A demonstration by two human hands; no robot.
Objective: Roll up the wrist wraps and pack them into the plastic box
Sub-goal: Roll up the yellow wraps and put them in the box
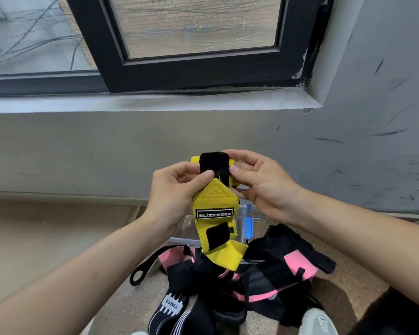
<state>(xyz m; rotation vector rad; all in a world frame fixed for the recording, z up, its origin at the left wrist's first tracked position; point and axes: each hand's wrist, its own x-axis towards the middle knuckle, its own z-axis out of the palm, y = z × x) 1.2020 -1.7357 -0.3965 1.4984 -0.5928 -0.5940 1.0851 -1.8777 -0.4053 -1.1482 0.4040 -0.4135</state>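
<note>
Yellow wrap [214, 213]: top end pinched by left hand [177, 187] at 9 o'clock and right hand [259, 182] at 3 o'clock. Plastic box [188, 224] below, at 6 o'clock. Risk: the dangling tail's velcro may snag the pile of wraps [264, 274], or the roll may slacken.

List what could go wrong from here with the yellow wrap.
The left hand and right hand only pinch the yellow wrap at its top, so the roll may start skewed. Its tail hangs over the pink-and-black wrap pile, where the black fastener tab could snag. The plastic box is half hidden.
</note>
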